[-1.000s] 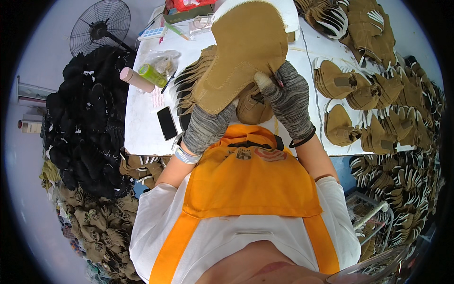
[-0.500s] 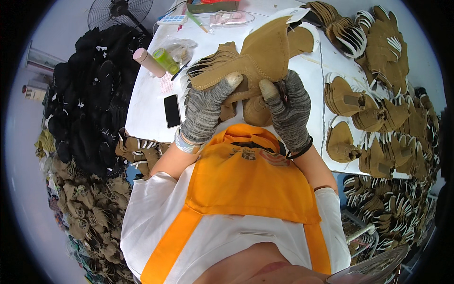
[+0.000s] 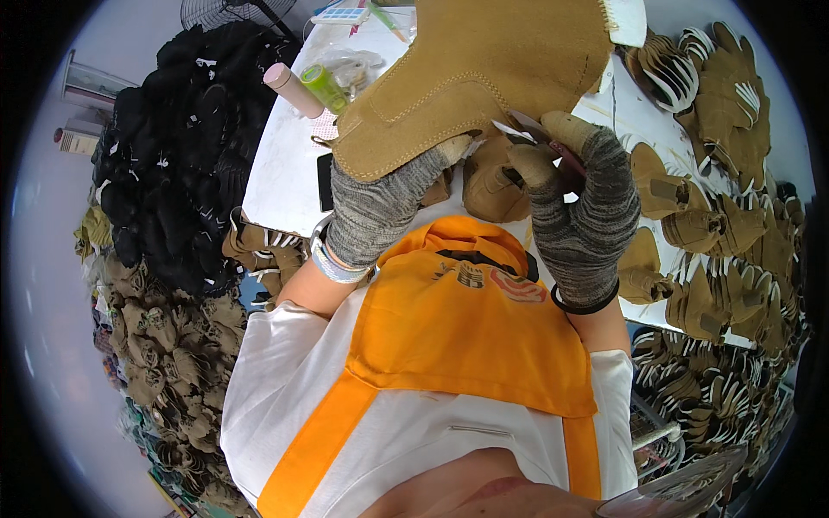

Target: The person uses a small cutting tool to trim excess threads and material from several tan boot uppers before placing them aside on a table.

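Left hand: the left hand [image 3: 380, 203] in a grey knit glove pinches the bottom edge of the big tan suede piece with stitched seams [image 3: 484, 73].
Right hand: the right hand [image 3: 580, 205], gloved too, has fingers curled around a small thin tool [image 3: 528, 128] touching the suede.
Suede piece: held up close, above the white table [image 3: 281, 164].
Table: a pink tube [image 3: 292, 89] and green bottle [image 3: 325, 86].
Farther: tan cut pieces [image 3: 717, 216] on the right, a black pile [image 3: 173, 147] on the left.
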`<state>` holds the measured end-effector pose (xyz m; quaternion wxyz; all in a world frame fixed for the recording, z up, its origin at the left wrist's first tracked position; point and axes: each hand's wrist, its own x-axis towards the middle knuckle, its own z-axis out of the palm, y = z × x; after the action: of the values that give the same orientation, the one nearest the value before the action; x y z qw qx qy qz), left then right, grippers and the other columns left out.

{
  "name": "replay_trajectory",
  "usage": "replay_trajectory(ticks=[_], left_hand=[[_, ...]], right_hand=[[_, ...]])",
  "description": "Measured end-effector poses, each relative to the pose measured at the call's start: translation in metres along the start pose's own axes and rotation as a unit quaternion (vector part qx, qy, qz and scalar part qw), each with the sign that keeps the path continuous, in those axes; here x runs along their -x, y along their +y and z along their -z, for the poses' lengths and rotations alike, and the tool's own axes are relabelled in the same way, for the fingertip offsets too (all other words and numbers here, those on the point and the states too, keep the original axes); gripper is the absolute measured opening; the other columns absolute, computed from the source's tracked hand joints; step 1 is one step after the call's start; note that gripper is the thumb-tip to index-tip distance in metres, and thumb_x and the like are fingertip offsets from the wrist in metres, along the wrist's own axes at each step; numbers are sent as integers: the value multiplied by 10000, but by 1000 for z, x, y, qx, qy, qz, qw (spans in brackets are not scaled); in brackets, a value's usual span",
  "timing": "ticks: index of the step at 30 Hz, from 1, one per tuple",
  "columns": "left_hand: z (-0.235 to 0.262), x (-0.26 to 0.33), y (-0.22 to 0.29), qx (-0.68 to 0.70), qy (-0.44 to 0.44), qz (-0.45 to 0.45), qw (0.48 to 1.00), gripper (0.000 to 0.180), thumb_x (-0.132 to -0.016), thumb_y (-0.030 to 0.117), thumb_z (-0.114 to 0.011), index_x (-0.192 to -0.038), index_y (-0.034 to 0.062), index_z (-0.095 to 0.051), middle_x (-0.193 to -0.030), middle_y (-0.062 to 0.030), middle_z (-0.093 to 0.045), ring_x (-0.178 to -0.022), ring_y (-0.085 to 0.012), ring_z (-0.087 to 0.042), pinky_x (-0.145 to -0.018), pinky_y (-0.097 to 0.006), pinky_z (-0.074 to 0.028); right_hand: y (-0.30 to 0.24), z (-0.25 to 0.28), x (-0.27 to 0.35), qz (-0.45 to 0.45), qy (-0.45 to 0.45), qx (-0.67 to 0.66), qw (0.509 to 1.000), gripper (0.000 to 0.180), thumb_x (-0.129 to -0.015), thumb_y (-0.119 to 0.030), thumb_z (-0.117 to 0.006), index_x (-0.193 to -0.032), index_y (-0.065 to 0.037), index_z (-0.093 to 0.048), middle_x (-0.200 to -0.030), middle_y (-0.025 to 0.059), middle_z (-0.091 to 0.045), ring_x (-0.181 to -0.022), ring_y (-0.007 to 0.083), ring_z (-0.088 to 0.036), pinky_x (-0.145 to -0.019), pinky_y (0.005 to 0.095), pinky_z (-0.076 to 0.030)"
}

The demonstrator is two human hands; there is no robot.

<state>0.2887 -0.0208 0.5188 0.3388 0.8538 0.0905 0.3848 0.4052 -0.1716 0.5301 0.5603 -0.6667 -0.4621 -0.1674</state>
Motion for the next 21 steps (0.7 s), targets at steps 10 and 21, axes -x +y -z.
replay_trajectory(ticks=[10, 21], left_hand=[[-4, -3, 8, 100, -7, 84, 991, 310, -794, 217, -717, -1050, 55, -653, -965, -65, -686, -871, -172, -657, -738, -277, -507], [-9, -6, 8, 133, 13, 89, 987, 330, -791, 194, -723, -1059, 22, -640, -957, -77, -688, -866, -177, -657, -740, -273, -507]], right_hand=[[-2, 2, -1, -24, -28, 58, 998, 257, -770, -154, -713, -983, -44, -622, -789, 90, -618, -666, 234, -625, -596, 305, -501], [7, -3, -1, -11, 5, 5, 1000, 247, -757, -158, -727, -953, -51, -620, -766, 91, -611, -650, 239, -618, -569, 309, -486]])
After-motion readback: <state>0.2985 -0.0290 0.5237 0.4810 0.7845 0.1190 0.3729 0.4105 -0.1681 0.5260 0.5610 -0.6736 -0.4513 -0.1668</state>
